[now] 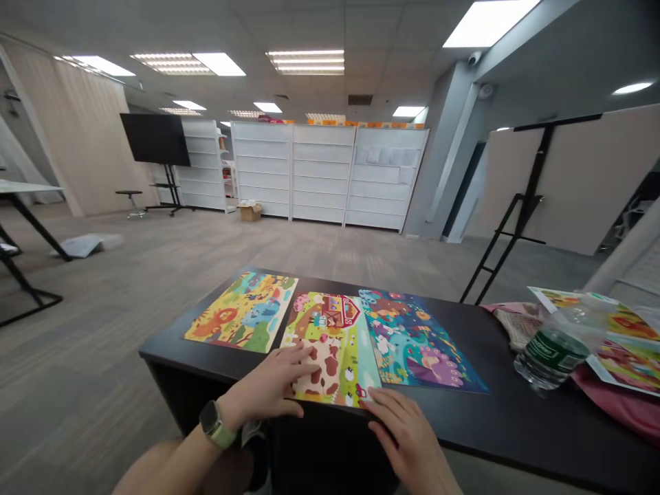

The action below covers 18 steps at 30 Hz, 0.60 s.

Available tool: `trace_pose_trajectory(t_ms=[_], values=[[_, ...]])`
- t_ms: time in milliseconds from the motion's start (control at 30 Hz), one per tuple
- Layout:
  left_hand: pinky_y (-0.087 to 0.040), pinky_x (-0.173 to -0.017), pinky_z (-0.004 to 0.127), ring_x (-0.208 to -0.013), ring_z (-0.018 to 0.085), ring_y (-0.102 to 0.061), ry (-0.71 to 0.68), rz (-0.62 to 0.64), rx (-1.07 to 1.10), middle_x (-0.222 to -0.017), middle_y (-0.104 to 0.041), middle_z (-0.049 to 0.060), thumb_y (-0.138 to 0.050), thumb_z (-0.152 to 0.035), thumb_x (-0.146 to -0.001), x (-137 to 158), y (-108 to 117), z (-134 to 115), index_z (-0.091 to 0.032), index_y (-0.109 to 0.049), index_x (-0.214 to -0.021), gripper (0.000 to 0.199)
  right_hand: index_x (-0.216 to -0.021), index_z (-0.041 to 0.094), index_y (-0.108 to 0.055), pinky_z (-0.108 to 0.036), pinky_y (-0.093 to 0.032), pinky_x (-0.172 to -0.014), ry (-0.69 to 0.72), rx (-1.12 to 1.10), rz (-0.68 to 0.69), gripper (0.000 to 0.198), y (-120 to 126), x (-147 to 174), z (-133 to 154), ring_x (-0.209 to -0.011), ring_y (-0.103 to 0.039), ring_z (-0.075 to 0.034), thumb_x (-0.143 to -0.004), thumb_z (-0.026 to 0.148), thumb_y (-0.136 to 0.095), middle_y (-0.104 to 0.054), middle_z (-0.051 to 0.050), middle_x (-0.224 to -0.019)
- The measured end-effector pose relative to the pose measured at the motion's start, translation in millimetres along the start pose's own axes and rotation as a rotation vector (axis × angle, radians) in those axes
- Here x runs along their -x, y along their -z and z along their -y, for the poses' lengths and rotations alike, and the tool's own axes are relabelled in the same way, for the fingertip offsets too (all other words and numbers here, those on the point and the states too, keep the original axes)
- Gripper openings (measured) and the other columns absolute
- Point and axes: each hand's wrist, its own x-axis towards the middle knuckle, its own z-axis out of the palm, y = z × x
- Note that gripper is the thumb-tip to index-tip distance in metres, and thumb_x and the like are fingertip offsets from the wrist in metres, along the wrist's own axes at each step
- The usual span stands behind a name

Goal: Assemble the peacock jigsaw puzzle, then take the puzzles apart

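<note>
Three colourful picture sheets lie side by side on the black table (pixel 469 426). My left hand (pixel 281 378) rests with its fingers stretched over the left edge of the middle farm picture (pixel 330 347), which shows a red barn and a spotted cow. At that picture's lower right corner lies my right hand (pixel 405 426), fingers extended and touching the edge. To the left is a yellow picture with a lion and an elephant (pixel 242 309). On the right, a dark blue picture with a peacock (pixel 420 344) lies close against the farm picture.
A water bottle with a green label (pixel 551 354) lies on the table's right side. Beside it are more picture sheets (pixel 629 330) and pink cloth (pixel 613 405). A black easel stand (pixel 520 213) stands behind the table. White shelves (pixel 322 172) line the far wall.
</note>
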Motion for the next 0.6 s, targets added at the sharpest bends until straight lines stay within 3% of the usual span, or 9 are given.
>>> trace_pose_trajectory(t_ms=[100, 167, 267, 400, 500, 600], values=[[-0.034, -0.117, 0.042, -0.140, 0.029, -0.045, -0.090, 0.003, 0.152, -0.148, -0.053, 0.004, -0.069, -0.035, -0.088, 17.7, 15.3, 10.0, -0.033, -0.067, -0.128, 0.040, -0.113, 0.029, -0.072, -0.039, -0.060, -0.086, 0.019, -0.102, -0.054, 0.027, 0.0, 1.9, 0.0, -0.103, -0.070, -0.024, -0.094, 0.017, -0.056, -0.075, -0.005, -0.111], [-0.041, -0.111, 0.036, -0.131, 0.025, -0.055, -0.096, -0.043, 0.257, -0.135, -0.064, 0.004, -0.057, -0.033, -0.096, 24.9, 21.6, 12.4, -0.029, -0.070, -0.122, 0.030, -0.112, 0.029, -0.071, -0.036, -0.060, -0.084, 0.032, -0.168, -0.073, 0.026, 3.0, -1.9, 1.2, -0.099, -0.070, -0.023, -0.095, 0.017, -0.055, -0.076, -0.004, -0.105], [-0.046, -0.104, 0.030, -0.119, 0.021, -0.063, -0.115, -0.118, 0.331, -0.124, -0.071, 0.004, -0.046, -0.031, -0.102, 25.1, 24.1, 12.6, -0.025, -0.069, -0.122, 0.031, -0.114, 0.029, -0.069, -0.036, -0.059, -0.087, 0.038, -0.201, -0.096, 0.025, 8.2, -13.4, 0.3, -0.100, -0.069, -0.022, -0.096, 0.020, -0.055, -0.074, -0.004, -0.106], [-0.049, -0.095, 0.027, -0.100, 0.018, -0.070, -0.123, -0.185, 0.342, -0.107, -0.076, 0.004, -0.042, -0.025, -0.103, 4.0, 17.9, 12.0, -0.022, -0.066, -0.123, 0.032, -0.113, 0.028, -0.068, -0.039, -0.057, -0.088, -0.041, -0.174, -0.146, 0.024, 8.8, -38.0, -6.2, -0.102, -0.068, -0.024, -0.098, 0.025, -0.050, -0.072, -0.007, -0.108], [-0.051, -0.082, 0.027, -0.084, 0.018, -0.070, -0.051, -0.241, 0.286, -0.088, -0.076, 0.003, -0.043, -0.023, -0.101, -18.2, 11.5, 14.2, -0.020, -0.070, -0.111, 0.028, -0.112, 0.025, -0.069, -0.038, -0.057, -0.085, -0.128, -0.177, -0.131, 0.026, 3.2, -60.8, -14.3, -0.099, -0.068, -0.024, -0.098, 0.031, -0.048, -0.071, -0.008, -0.108], [-0.050, -0.074, 0.026, -0.077, 0.019, -0.068, 0.028, -0.347, 0.216, -0.083, -0.074, 0.003, -0.052, -0.022, -0.094, -36.7, 7.7, 18.5, -0.019, -0.072, -0.094, 0.020, -0.105, 0.023, -0.070, -0.035, -0.058, -0.072, -0.257, -0.204, -0.110, 0.028, -3.3, -80.6, -24.2, -0.082, -0.070, -0.023, -0.095, 0.039, -0.050, -0.074, -0.008, -0.103]])
